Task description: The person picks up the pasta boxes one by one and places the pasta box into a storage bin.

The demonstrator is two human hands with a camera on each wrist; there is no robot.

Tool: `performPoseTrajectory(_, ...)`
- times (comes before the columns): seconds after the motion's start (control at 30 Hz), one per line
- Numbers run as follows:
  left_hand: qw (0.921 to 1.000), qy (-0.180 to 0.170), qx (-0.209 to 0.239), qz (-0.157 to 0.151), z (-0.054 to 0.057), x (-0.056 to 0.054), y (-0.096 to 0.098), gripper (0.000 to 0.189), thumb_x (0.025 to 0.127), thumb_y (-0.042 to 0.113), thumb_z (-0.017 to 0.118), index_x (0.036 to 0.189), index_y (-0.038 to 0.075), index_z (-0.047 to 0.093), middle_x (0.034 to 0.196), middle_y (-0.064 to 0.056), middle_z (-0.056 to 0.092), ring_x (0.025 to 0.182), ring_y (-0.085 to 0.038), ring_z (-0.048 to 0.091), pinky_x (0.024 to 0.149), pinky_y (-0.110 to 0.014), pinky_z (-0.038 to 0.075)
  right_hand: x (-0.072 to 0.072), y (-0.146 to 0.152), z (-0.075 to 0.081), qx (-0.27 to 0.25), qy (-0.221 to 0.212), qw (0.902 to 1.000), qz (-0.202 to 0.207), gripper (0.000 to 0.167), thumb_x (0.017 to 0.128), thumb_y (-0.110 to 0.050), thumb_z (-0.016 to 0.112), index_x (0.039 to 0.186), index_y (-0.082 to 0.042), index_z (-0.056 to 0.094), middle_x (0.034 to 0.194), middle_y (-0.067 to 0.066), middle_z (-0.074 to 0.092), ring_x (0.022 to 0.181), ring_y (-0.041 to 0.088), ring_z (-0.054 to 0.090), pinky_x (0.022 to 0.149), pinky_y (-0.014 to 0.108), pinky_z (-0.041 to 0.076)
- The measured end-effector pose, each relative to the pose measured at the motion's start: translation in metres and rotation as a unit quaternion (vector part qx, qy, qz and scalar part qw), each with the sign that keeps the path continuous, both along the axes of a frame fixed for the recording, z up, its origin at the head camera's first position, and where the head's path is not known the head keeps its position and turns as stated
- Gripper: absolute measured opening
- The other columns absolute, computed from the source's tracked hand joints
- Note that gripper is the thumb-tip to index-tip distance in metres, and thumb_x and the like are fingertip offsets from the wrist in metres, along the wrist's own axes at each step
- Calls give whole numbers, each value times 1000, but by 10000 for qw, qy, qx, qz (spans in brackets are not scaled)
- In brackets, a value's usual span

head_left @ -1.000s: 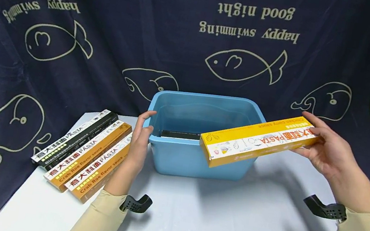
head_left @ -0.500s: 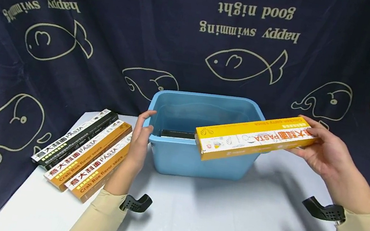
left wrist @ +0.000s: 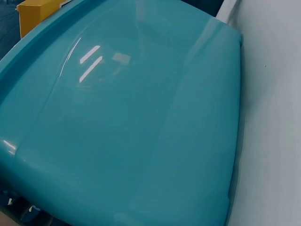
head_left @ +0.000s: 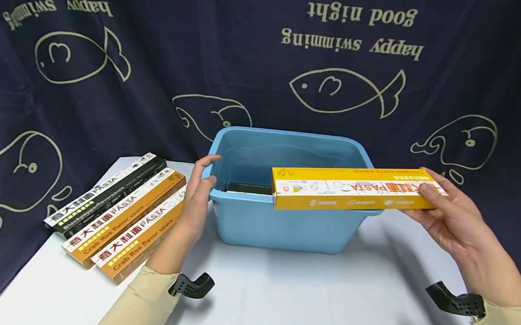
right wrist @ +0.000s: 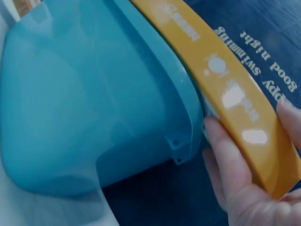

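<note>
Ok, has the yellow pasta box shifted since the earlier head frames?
Yes. Against the blue bin, the left end of the yellow pasta box has moved left and slightly up in the head view.

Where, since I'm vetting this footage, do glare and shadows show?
Head view: soft shadows on the white table; left wrist view: dim, with bright streaks on the blue bin; right wrist view: white glare patches on the yellow box.
</note>
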State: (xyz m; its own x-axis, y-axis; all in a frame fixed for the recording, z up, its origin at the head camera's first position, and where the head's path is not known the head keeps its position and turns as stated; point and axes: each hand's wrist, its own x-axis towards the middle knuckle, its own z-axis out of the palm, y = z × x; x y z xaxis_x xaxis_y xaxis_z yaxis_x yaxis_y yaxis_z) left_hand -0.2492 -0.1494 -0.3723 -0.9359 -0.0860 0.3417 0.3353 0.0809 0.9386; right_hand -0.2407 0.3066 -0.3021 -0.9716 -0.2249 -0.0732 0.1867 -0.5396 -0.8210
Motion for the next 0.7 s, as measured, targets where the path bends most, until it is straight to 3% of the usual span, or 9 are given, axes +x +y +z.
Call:
performPoseTrajectory(0.43,10000,-74,-8,38,2,2,0,51,93,28,36,144,25,42,162,5,27,148,-23,25,119,-61,18,0,-5,-8,-436,991,9918,680,65,100,17,33,151,-23,42,139,7,49,117,29,65,92,44,55)
performPoseTrajectory(0.7,10000,-85,-38,32,2,2,1,52,93,27,36,144,24,42,162,5,26,148,-24,25,119,-61,19,-1,-8,-6,191,1290,9903,477,61,99,16,38,148,-20,43,135,6,53,113,24,67,89,38,57)
